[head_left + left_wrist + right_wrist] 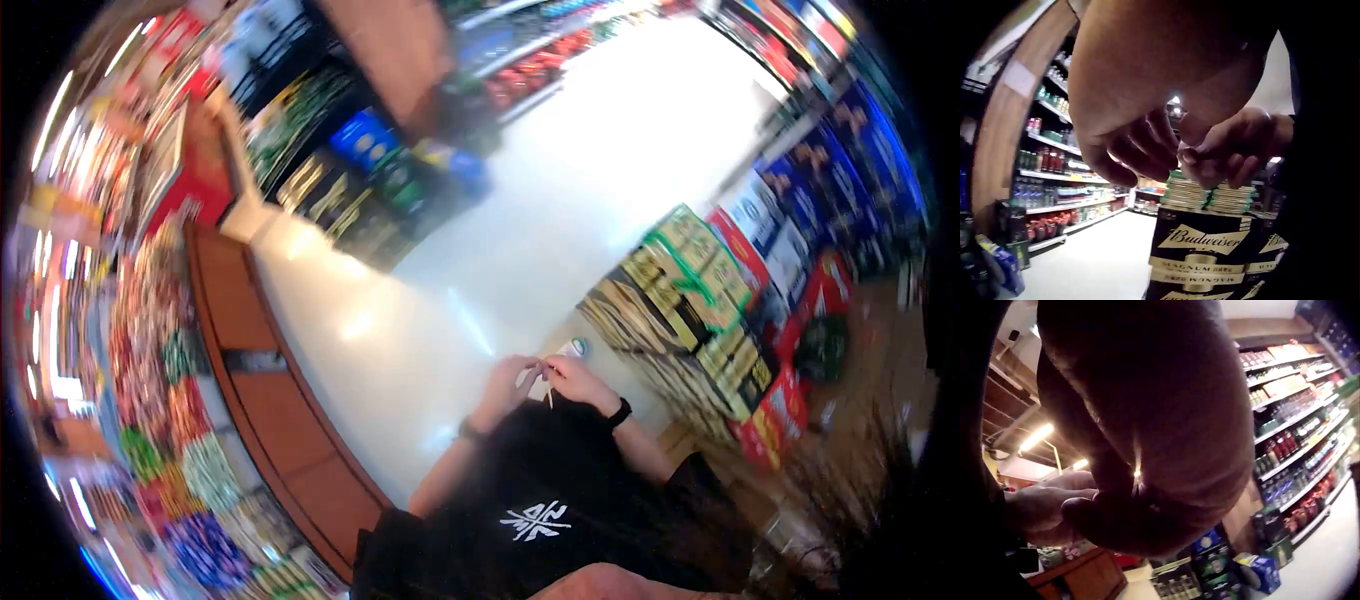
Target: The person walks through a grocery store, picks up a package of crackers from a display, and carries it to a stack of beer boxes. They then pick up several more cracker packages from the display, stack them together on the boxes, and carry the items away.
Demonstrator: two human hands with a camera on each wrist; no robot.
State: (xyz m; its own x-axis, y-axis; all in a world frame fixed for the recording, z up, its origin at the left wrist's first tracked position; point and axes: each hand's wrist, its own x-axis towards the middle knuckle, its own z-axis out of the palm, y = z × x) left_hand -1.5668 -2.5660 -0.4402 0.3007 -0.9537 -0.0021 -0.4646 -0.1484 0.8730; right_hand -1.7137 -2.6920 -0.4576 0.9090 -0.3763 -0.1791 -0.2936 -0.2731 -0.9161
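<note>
My left hand (506, 388) and right hand (583, 383) meet fingertip to fingertip in front of the black shirt. A thin pale strip (550, 398) hangs down from where they pinch together; its upper end is hidden by the fingers, and I cannot tell what it is. In the left wrist view the curled fingers of the left hand (1147, 119) come up against the right hand (1229, 147). From the right wrist, the right hand (1154, 437) fills the middle, with the left hand (1047, 509) behind it. A small white-and-green round thing (574, 348) shows just beyond the right hand.
Stacked Budweiser cartons (1200, 250) stand close by on the right, topped with green-edged packs (700, 262). On the left runs a brown-sided display bin (235, 300) heaped with packaged goods. Pale floor (400, 330) stretches ahead towards bottle shelves (1054, 162) and more boxes (365, 140).
</note>
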